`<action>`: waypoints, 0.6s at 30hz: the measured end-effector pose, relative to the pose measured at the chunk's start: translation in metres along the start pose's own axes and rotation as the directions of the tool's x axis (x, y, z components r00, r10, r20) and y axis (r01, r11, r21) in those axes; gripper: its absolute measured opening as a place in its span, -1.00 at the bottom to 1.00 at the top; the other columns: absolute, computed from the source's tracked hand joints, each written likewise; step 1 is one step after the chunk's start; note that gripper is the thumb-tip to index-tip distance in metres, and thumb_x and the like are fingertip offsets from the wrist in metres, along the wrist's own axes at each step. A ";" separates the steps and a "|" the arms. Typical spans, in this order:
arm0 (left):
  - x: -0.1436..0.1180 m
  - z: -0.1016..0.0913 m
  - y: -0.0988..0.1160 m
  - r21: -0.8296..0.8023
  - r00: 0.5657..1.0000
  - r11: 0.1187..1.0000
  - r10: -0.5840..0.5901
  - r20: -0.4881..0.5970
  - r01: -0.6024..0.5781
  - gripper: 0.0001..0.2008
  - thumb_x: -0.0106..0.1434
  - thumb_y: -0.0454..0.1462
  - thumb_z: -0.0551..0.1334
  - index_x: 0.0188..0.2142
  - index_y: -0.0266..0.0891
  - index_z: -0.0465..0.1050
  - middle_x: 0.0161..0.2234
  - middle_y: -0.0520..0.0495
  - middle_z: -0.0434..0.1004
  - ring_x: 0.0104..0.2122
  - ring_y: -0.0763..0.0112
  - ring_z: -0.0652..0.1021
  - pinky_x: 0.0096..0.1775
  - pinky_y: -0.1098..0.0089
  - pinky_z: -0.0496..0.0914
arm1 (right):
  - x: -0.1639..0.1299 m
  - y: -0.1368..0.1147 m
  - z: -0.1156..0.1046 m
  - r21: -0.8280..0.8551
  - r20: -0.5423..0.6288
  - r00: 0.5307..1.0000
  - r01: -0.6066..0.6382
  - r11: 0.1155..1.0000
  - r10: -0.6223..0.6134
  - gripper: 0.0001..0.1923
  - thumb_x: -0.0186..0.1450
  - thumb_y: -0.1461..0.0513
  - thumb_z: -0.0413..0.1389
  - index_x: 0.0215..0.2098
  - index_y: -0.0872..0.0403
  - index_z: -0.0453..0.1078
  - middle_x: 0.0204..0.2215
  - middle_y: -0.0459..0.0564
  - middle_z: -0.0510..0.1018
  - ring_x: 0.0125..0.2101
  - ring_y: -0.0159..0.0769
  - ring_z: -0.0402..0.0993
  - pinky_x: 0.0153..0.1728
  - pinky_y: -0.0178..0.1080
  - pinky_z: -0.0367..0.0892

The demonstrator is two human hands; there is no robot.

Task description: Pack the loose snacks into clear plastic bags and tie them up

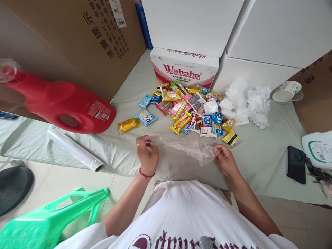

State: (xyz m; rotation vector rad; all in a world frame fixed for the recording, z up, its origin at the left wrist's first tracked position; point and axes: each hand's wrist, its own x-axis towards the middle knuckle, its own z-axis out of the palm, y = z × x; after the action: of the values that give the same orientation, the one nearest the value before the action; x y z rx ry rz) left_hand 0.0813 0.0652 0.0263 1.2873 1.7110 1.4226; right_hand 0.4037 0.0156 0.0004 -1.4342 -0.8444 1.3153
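My right hand (225,159) pinches one end of a clear plastic bag (190,148), which stretches flat and crumpled to the left above the cloth. My left hand (147,155), wearing a red cord bracelet, is loosely closed near the bag's other end, and I see nothing in its fingers. Beyond both hands lies a heap of wrapped snacks (194,119) in mixed colours. A yellow-wrapped snack (128,126) and a light blue snack packet (146,116) lie apart on its left. Crumpled clear plastic bags (240,102) are piled right of the heap.
A red detergent bottle (70,107) and a plastic-wrapped roll (75,149) lie at left. A Wahaha carton (185,69) stands behind the snacks. At right are a paper cup (286,91), a black phone (296,165) and a white container (317,148). A green stool (52,214) stands below left.
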 end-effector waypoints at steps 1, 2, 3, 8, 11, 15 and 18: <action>-0.005 0.002 0.005 0.059 0.975 0.975 0.207 0.084 -0.212 -0.70 0.11 -0.43 0.21 -0.14 -0.18 0.42 -0.12 -0.07 0.47 -0.18 0.34 0.49 -0.14 0.32 0.41 | 0.000 0.000 0.002 -0.012 0.006 1.000 0.000 1.000 0.000 -0.60 0.20 -0.12 0.35 -0.30 -0.02 0.44 -0.43 -0.11 0.47 -0.47 -0.34 0.35 -0.44 -0.26 0.39; -0.010 0.007 0.009 0.076 0.905 0.920 0.360 0.225 -0.385 -0.69 0.15 -0.42 0.19 -0.10 -0.18 0.45 -0.09 -0.11 0.49 -0.13 0.29 0.50 -0.09 0.26 0.41 | 0.000 0.000 0.004 -0.020 0.013 1.000 0.001 1.000 -0.001 -0.60 0.20 -0.13 0.34 -0.30 -0.02 0.44 -0.42 -0.10 0.48 -0.47 -0.33 0.35 -0.44 -0.26 0.39; -0.012 0.015 0.012 0.055 0.812 0.867 0.440 0.385 -0.496 -0.67 0.20 -0.39 0.18 -0.04 -0.17 0.46 -0.03 -0.16 0.50 -0.05 0.23 0.50 -0.02 0.20 0.40 | 0.000 -0.001 0.006 -0.027 0.021 1.000 0.003 1.000 -0.002 -0.60 0.21 -0.13 0.33 -0.30 -0.02 0.44 -0.42 -0.09 0.48 -0.47 -0.32 0.35 -0.43 -0.25 0.40; -0.005 0.064 0.005 0.011 0.474 0.729 0.435 0.765 -0.685 -0.83 0.35 -0.24 0.26 -0.11 -0.13 0.59 -0.06 -0.17 0.62 0.02 0.08 0.50 0.00 0.07 0.34 | 0.007 -0.002 0.006 -0.068 0.055 0.998 0.024 0.997 -0.021 -0.58 0.21 -0.15 0.32 -0.31 -0.02 0.44 -0.44 -0.10 0.48 -0.48 -0.32 0.34 -0.46 -0.25 0.39; -0.003 0.062 -0.005 -0.060 0.439 0.692 0.520 0.732 -0.720 -0.83 0.42 -0.26 0.21 -0.18 -0.10 0.62 -0.22 -0.09 0.64 -0.12 0.21 0.51 -0.05 0.12 0.36 | 0.016 -0.005 -0.002 -0.079 0.011 1.000 0.019 0.997 -0.018 -0.56 0.17 -0.16 0.34 -0.33 -0.01 0.43 -0.45 -0.10 0.49 -0.49 -0.33 0.35 -0.50 -0.27 0.36; -0.016 0.018 -0.011 -0.081 0.472 0.600 0.699 0.538 -0.796 -0.76 0.40 -0.35 0.21 -0.04 -0.08 0.59 -0.15 -0.10 0.61 -0.09 0.25 0.50 -0.02 0.18 0.41 | 0.027 -0.010 -0.013 -0.060 -0.068 0.998 -0.005 0.998 0.001 -0.51 0.10 -0.17 0.38 -0.33 -0.01 0.42 -0.40 -0.08 0.55 -0.47 -0.33 0.39 -0.51 -0.29 0.35; -0.028 -0.014 -0.017 -0.020 0.509 0.597 0.700 0.501 -0.802 -0.70 0.37 -0.39 0.23 0.01 -0.03 0.58 -0.13 -0.09 0.61 -0.06 0.24 0.49 -0.02 0.20 0.44 | 0.033 -0.012 -0.020 -0.055 -0.089 0.996 0.001 0.998 -0.006 -0.51 0.07 -0.16 0.40 -0.35 0.01 0.41 -0.41 -0.09 0.55 -0.49 -0.38 0.36 -0.50 -0.31 0.34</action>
State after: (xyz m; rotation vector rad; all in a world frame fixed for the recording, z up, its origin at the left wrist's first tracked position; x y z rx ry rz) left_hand 0.0745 0.0344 0.0094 2.4914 0.9751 1.1699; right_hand 0.4302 0.0465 0.0009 -1.5226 -0.8294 1.2240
